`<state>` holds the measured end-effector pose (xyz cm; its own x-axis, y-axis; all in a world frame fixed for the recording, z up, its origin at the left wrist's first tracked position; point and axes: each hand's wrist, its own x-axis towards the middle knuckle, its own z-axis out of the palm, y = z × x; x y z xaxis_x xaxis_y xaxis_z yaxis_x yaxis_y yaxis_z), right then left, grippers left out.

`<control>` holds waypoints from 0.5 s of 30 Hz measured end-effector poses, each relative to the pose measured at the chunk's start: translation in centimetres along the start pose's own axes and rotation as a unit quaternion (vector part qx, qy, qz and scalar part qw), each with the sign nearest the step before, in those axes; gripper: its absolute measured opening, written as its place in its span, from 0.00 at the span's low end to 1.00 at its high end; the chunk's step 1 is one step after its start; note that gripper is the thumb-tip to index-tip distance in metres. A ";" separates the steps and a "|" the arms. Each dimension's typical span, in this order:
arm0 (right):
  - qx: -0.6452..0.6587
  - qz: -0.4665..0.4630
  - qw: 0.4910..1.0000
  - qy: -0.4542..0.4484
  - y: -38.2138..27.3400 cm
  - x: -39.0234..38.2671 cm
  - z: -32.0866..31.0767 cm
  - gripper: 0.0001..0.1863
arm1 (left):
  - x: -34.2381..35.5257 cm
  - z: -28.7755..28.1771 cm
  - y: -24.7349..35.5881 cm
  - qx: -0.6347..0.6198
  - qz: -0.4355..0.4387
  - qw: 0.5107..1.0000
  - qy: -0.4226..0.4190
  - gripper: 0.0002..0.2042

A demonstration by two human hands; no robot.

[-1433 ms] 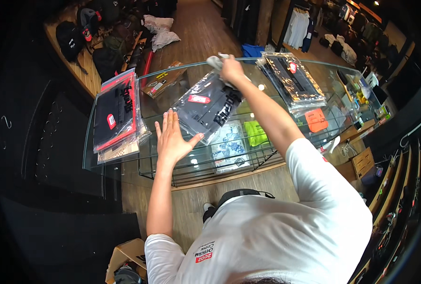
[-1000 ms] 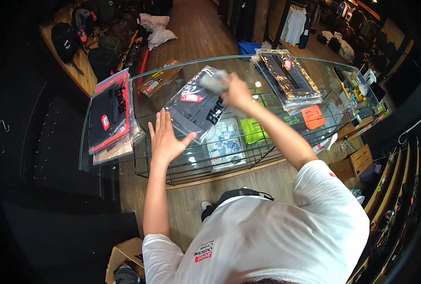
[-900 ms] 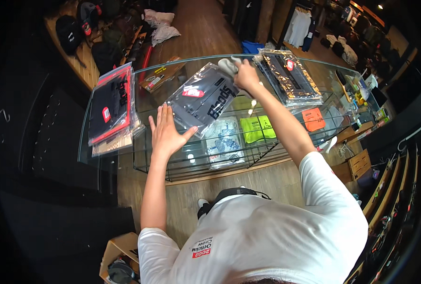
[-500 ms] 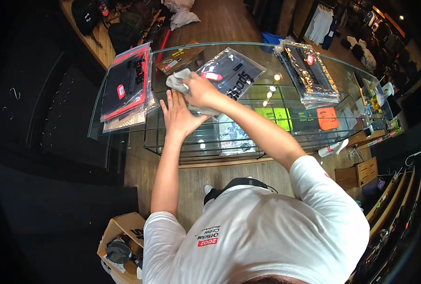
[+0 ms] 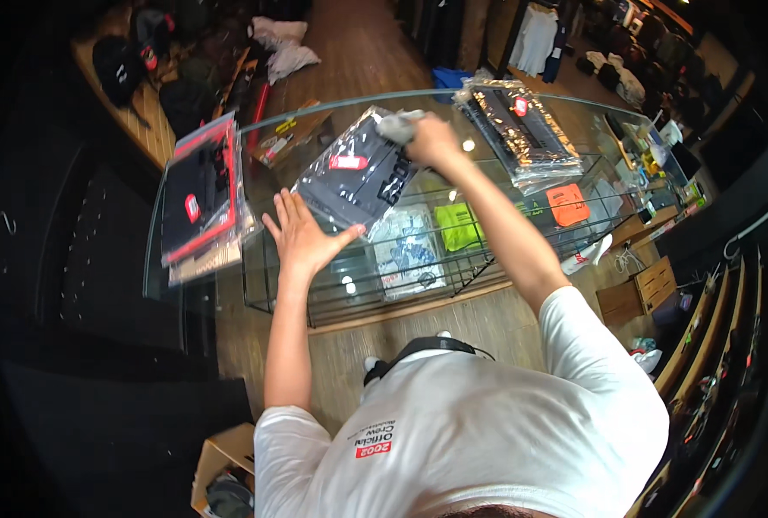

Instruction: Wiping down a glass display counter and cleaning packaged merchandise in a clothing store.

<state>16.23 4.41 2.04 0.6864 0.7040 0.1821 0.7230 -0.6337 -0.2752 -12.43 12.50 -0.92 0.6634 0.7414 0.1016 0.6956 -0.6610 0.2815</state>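
Note:
My right hand (image 5: 436,142) is closed around a crumpled grey cloth (image 5: 399,128). It bears on the upper right part of a plastic-wrapped dark garment (image 5: 349,186) with a red label. This package lies at a slant on the glass counter top (image 5: 267,186). My left hand (image 5: 302,242) has its fingers spread, set on the glass at the package's lower left edge, the thumb reaching along its near corner. Nothing is held in that hand. The hidden side of the cloth cannot be made out.
On the counter's left lies a stack of bagged garments (image 5: 203,194), on its right another bagged stack (image 5: 522,129). Inside the case are a lime-green folded item (image 5: 459,226), an orange one (image 5: 568,205) and a patterned one (image 5: 408,250). A cardboard box (image 5: 220,453) stands lower left.
My right hand has moved the cloth rightward from the glass onto the package. The package sits further left against my left hand, which remains spread. The whole view has shifted somewhat.

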 end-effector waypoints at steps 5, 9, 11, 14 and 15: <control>0.210 -0.329 0.918 -0.068 -13.4 -6.2 5.9 0.27 | -0.7 0.7 -1.4 0.011 0.002 1.000 0.011 0.72; 0.123 -0.230 0.965 -0.008 -12.9 0.0 5.2 0.27 | -0.6 0.2 -1.0 0.003 0.001 1.000 0.012 0.72; 0.077 -0.156 0.984 0.042 -9.1 4.1 5.0 0.27 | -0.2 0.1 -0.4 0.005 0.004 1.000 0.007 0.73; 0.061 -0.062 0.991 0.099 -2.8 7.0 3.9 0.27 | -0.3 0.4 -0.8 0.009 -0.004 1.000 0.006 0.73; 0.058 -0.031 0.989 0.136 0.4 7.7 3.9 0.27 | 0.1 0.5 -0.2 0.016 0.001 1.000 0.003 0.73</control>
<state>21.50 10.82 -0.33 0.6487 0.6179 0.4442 0.7608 -0.5407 -0.3588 -12.40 12.61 -1.42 0.6637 0.7402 0.1075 0.7022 -0.6661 0.2513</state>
